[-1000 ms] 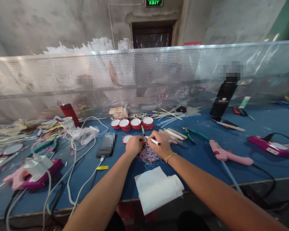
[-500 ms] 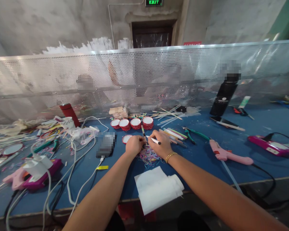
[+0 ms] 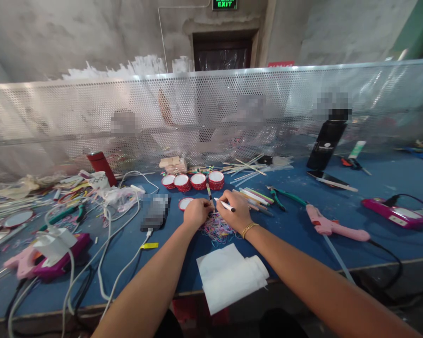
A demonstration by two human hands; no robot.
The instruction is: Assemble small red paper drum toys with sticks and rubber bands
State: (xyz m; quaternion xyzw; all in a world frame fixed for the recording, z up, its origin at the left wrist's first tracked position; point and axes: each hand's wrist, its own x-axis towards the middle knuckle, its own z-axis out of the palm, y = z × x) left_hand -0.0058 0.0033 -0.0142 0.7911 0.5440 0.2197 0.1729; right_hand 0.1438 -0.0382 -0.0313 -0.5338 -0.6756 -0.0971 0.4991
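The white pen (image 3: 226,205) has shifted very slightly.

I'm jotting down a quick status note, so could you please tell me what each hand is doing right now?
Left hand: closed, fingertips pinching a slim stick.
Right hand: closed, holding a white pen.

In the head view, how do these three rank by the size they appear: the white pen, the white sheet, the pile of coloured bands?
1. White sheet
2. Pile of coloured bands
3. White pen, its visible part, in the right hand
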